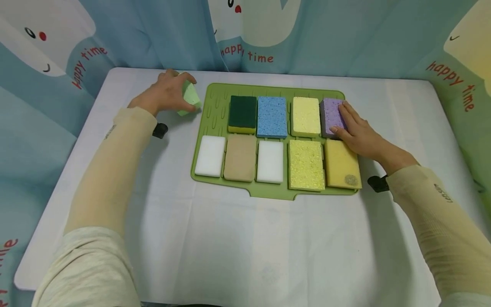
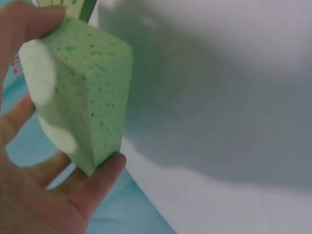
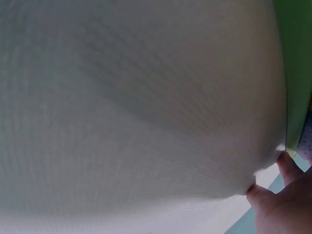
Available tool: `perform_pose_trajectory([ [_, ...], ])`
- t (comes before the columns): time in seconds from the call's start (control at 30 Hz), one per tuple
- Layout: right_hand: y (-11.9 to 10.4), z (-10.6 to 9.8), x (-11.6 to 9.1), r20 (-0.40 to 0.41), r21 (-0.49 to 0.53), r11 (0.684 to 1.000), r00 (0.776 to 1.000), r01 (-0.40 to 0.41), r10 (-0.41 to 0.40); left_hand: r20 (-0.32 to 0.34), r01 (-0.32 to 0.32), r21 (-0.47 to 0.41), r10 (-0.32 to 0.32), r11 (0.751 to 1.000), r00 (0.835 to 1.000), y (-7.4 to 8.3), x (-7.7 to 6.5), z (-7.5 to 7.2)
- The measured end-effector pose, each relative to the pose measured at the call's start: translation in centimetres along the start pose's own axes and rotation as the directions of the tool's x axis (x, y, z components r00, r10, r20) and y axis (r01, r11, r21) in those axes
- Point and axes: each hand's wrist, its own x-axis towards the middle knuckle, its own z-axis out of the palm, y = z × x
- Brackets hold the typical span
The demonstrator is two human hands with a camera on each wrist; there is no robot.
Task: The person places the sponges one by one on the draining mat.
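Observation:
In the head view my left hand [image 1: 168, 91] holds a light green speckled sponge [image 1: 189, 99] just left of the green mat [image 1: 216, 111]. The left wrist view shows this wedge-like sponge [image 2: 92, 92] tilted, between thumb and fingertips. My right hand [image 1: 362, 132] touches the purple sponge [image 1: 331, 115] at the mat's back right corner. Its fingers lie fairly straight along the sponge's right side and its thumb near the front. In the right wrist view the purple sponge [image 3: 305, 136] barely shows, and a pale blurred surface fills most of the picture.
In the back row are a dark green scouring sponge [image 1: 243, 113], a blue sponge [image 1: 272, 116] and a cream sponge [image 1: 305, 116]. The front row has white sponges [image 1: 210, 155], a tan one [image 1: 240, 157] and yellow ones [image 1: 306, 164]. A blue curtain [image 1: 172, 34] hangs behind the white table [image 1: 222, 238].

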Motion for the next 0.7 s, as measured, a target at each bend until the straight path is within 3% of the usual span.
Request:
perform_pose_trajectory([
  [0.13, 0.1, 0.0, 0.0, 0.005, 0.002, 1.000, 1.000, -0.008, 0.008, 0.011, -0.111, 0.051, 0.111, 0.992, 0.994, 1.0, -0.1, 0.1],
  [0.27, 0.3, 0.0, 0.0, 0.003, 0.006, 1.000, 1.000, -0.008, 0.008, 0.014, -0.182, 0.090, 0.181, 0.979, 0.983, 2.1, 0.0, 0.3],
  [0.7, -0.1, 0.1, 0.1, 0.002, -0.006, 1.000, 1.000, -0.010, 0.010, 0.044, -0.241, 0.199, 0.237, 0.950, 0.970, 4.1, -0.5, 0.5],
])
